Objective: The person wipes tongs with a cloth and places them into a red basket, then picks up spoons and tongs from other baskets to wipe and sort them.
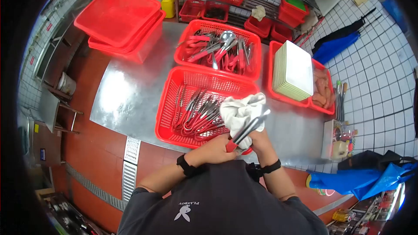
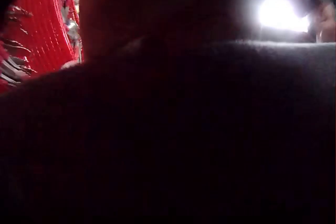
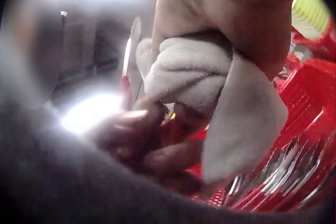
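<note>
In the head view, my left hand (image 1: pixel 214 150) holds a pair of tongs (image 1: pixel 250 129) by the red end, its metal arms angled up to the right. My right hand (image 1: pixel 261 142) grips a bunched white cloth (image 1: pixel 238 114), which lies behind and around the tongs. The right wrist view shows the cloth (image 3: pixel 189 71) wrapped in the right hand (image 3: pixel 226 8), with the left hand's fingers (image 3: pixel 173 161) close below it. Just in front of both hands stands a red basket (image 1: pixel 163 117) with several red-handled tongs (image 1: pixel 196 115). The left wrist view is mostly dark.
Behind that basket, another red basket (image 1: pixel 257 56) holds ladles and red-handled utensils. Stacked red tubs (image 1: pixel 117 17) stand at the left of the steel table (image 1: pixel 115 100). To the right, pale trays (image 1: pixel 292 69) sit in a red crate beside orange-brown items (image 1: pixel 321 89).
</note>
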{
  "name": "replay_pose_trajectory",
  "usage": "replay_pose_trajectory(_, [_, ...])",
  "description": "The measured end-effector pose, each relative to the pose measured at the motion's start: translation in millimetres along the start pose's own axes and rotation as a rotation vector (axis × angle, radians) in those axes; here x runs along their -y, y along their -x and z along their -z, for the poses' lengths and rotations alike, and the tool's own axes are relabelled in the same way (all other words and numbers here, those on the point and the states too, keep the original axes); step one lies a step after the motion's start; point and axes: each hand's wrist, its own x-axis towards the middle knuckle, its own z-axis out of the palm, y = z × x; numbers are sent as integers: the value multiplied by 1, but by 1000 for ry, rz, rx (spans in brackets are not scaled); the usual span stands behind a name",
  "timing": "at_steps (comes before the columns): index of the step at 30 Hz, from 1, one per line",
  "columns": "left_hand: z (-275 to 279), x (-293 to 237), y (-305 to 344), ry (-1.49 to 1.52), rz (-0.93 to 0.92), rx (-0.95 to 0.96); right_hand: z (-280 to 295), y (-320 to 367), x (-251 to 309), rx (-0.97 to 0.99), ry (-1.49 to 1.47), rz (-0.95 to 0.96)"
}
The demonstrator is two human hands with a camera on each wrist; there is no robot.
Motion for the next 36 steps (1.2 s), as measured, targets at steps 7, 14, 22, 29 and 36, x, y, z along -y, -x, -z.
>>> replay_pose_trajectory(7, [5, 0, 9, -330, -46, -75, -9, 2, 17, -252, -239, 238])
replay_pose_trajectory(14, [14, 5, 27, -338, -52, -118, 36, 13, 35, -580, -120, 221])
replay_pose_trajectory(22, [29, 60, 86, 25, 267, -430, 91, 90, 75, -313, -97, 358])
replay_pose_trajectory(29, [-4, 29, 11, -418, -125, -50, 1, 60, 5, 28, 385, 229])
replay_pose_trajectory(36, [-9, 8, -15, -555, -35, 75, 4, 59, 25, -368, -351, 222])
